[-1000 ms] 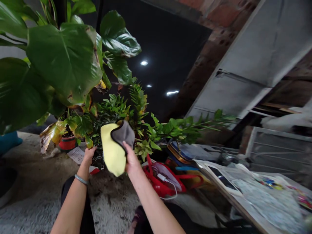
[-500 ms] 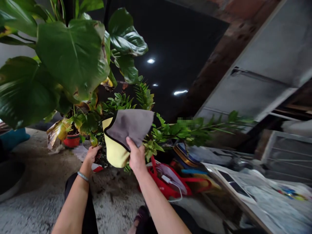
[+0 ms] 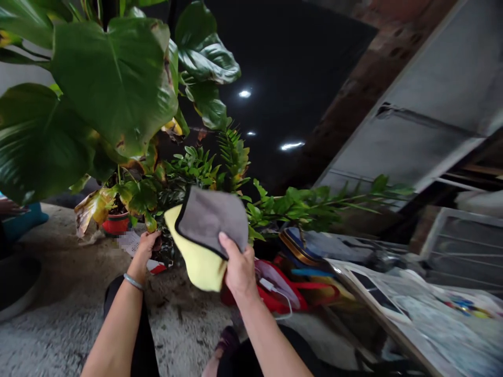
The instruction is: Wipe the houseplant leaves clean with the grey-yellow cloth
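My right hand [image 3: 240, 267] is closed on a folded two-sided cloth [image 3: 214, 217], grey on one face and pale yellow on the other, with a black edging. The thumb presses on the grey side. My left hand [image 3: 148, 247], a bangle on its wrist, reaches low to the small-leaved plant [image 3: 168, 241]. Its fingers are drawn together beside dark leaves, and what they hold is hidden. Just left of that hand lies a white printed piece [image 3: 129, 242], with a red-and-white piece [image 3: 156, 267] under the fingers.
A big-leaved plant [image 3: 113, 84] rises at left above a red pot [image 3: 116, 223]. Leafy stems [image 3: 306, 207] stretch right. A red bag [image 3: 271, 298] with a white cable sits beside a cluttered table [image 3: 428, 324] bearing a white tablet-like object [image 3: 375, 293].
My right hand has moved right and slightly down with the cloth, whose grey face now looks more rounded. My left hand stays nearly in place.
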### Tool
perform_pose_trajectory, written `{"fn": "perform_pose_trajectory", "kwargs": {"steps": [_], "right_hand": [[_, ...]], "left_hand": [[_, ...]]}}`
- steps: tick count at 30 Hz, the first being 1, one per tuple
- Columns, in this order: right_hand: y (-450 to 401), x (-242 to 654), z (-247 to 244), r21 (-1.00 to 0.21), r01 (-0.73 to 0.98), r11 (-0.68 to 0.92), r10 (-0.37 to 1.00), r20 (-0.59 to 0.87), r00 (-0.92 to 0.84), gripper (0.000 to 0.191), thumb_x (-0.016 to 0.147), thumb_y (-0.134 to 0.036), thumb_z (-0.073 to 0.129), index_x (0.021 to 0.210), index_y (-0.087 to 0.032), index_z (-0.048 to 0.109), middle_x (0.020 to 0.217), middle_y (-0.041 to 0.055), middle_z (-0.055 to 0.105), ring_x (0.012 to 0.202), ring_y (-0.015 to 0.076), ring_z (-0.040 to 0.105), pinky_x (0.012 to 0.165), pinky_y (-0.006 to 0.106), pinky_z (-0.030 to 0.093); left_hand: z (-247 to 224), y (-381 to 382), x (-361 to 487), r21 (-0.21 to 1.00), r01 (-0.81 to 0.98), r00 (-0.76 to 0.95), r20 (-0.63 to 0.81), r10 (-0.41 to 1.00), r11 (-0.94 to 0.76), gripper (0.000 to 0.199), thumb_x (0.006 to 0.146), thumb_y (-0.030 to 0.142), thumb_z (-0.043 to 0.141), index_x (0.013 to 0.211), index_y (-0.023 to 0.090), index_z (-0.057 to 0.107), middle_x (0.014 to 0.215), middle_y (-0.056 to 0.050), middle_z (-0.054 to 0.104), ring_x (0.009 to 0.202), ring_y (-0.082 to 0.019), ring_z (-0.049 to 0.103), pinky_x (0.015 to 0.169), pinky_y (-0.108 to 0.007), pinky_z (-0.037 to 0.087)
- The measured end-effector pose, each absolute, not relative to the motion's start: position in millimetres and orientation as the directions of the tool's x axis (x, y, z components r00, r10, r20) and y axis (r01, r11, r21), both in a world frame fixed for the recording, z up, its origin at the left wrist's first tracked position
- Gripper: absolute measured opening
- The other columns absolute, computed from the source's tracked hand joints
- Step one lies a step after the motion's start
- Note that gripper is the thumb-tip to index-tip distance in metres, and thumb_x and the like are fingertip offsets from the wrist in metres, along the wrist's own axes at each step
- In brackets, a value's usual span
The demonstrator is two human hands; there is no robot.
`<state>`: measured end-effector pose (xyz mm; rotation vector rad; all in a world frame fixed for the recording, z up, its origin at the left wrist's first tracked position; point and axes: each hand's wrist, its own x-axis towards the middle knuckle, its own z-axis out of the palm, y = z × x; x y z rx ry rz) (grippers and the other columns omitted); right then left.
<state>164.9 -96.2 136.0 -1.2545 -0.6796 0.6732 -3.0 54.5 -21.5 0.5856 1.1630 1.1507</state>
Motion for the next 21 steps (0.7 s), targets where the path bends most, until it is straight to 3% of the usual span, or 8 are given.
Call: {"fn": "perform_pose_trajectory", "kwargs": {"steps": [2, 3, 7, 10, 12, 16, 18, 21], "right_hand": [[-74, 161, 135, -0.959, -0.165, 0.229, 0.741, 0.062, 0.669, 0.043, 0.061, -0.042, 0.082, 0.095, -0.016, 0.075, 0.093, 0.0065, 0.081, 0.098, 0.0271, 0.072, 0.092, 0.037, 0.054], [-67, 157, 126, -0.954, -0.239, 0.181, 0.78, -0.009, 0.626, 0.042, 0.061, -0.042, 0.081, 0.095, -0.017, 0.074, 0.093, 0.0053, 0.081, 0.099, 0.0267, 0.072, 0.092, 0.037, 0.054], [-83, 139, 66, -0.907, -0.377, -0.188, 0.895, -0.317, 0.316, 0.032, 0.053, -0.039, 0.085, 0.077, -0.019, 0.076, 0.081, 0.0071, 0.081, 0.086, 0.0301, 0.075, 0.085, 0.041, 0.058], [-119, 140, 42, -0.893, -0.326, -0.311, 0.872, -0.404, 0.277, 0.025, 0.05, -0.04, 0.086, 0.065, -0.023, 0.074, 0.072, 0.0078, 0.079, 0.076, 0.0313, 0.075, 0.078, 0.043, 0.06], [-134, 150, 55, -0.918, -0.299, -0.261, 0.869, -0.358, 0.342, 0.03, 0.052, -0.043, 0.086, 0.072, -0.023, 0.076, 0.076, 0.0072, 0.08, 0.078, 0.031, 0.075, 0.078, 0.043, 0.06], [-116, 173, 118, -0.961, -0.253, 0.113, 0.774, -0.075, 0.629, 0.045, 0.062, -0.044, 0.082, 0.098, -0.017, 0.075, 0.096, 0.0068, 0.081, 0.09, 0.0282, 0.074, 0.084, 0.041, 0.06], [-91, 173, 136, -0.929, -0.265, 0.258, 0.73, 0.008, 0.683, 0.044, 0.064, -0.04, 0.079, 0.101, -0.017, 0.073, 0.097, 0.0049, 0.08, 0.094, 0.0262, 0.074, 0.086, 0.039, 0.059], [-66, 156, 120, -0.895, -0.422, 0.145, 0.824, -0.127, 0.552, 0.035, 0.064, -0.035, 0.078, 0.093, -0.016, 0.073, 0.086, 0.004, 0.081, 0.091, 0.0263, 0.074, 0.084, 0.037, 0.059]], "left_hand": [[-19, 54, -2, 0.849, -0.376, -0.04, -0.415, 0.909, 0.371, 0.024, 0.066, 0.024, 0.083, 0.073, 0.018, 0.06, 0.052, 0.002, 0.06, 0.048, -0.014, 0.058, 0.048, -0.025, 0.047], [-18, 53, -2, 0.849, -0.373, -0.045, -0.418, 0.907, 0.373, 0.024, 0.067, 0.024, 0.082, 0.073, 0.018, 0.06, 0.052, 0.002, 0.06, 0.048, -0.014, 0.058, 0.048, -0.025, 0.047], [-14, 52, -4, 0.853, -0.379, -0.063, -0.412, 0.909, 0.36, 0.022, 0.069, 0.024, 0.082, 0.075, 0.018, 0.061, 0.056, 0.001, 0.062, 0.049, -0.014, 0.058, 0.049, -0.025, 0.048], [-15, 51, -6, 0.856, -0.379, -0.054, -0.4, 0.915, 0.351, 0.024, 0.068, 0.023, 0.084, 0.077, 0.018, 0.062, 0.061, 0.0, 0.066, 0.052, -0.014, 0.061, 0.049, -0.025, 0.048], [-16, 51, -7, 0.858, -0.372, -0.042, -0.398, 0.916, 0.355, 0.027, 0.067, 0.023, 0.086, 0.077, 0.017, 0.062, 0.059, 0.001, 0.064, 0.052, -0.014, 0.061, 0.048, -0.025, 0.048], [-18, 51, -8, 0.853, -0.378, -0.018, -0.394, 0.919, 0.359, 0.031, 0.065, 0.024, 0.087, 0.08, 0.016, 0.061, 0.06, 0.002, 0.064, 0.052, -0.013, 0.06, 0.049, -0.024, 0.048], [-18, 51, -7, 0.844, -0.394, 0.013, -0.39, 0.921, 0.363, 0.033, 0.065, 0.025, 0.087, 0.083, 0.017, 0.061, 0.065, 0.001, 0.066, 0.054, -0.013, 0.062, 0.052, -0.024, 0.05], [-15, 48, -5, 0.817, -0.429, 0.097, -0.382, 0.919, 0.385, 0.033, 0.066, 0.027, 0.086, 0.087, 0.017, 0.063, 0.069, 0.0, 0.069, 0.06, -0.016, 0.066, 0.058, -0.028, 0.054]]}}
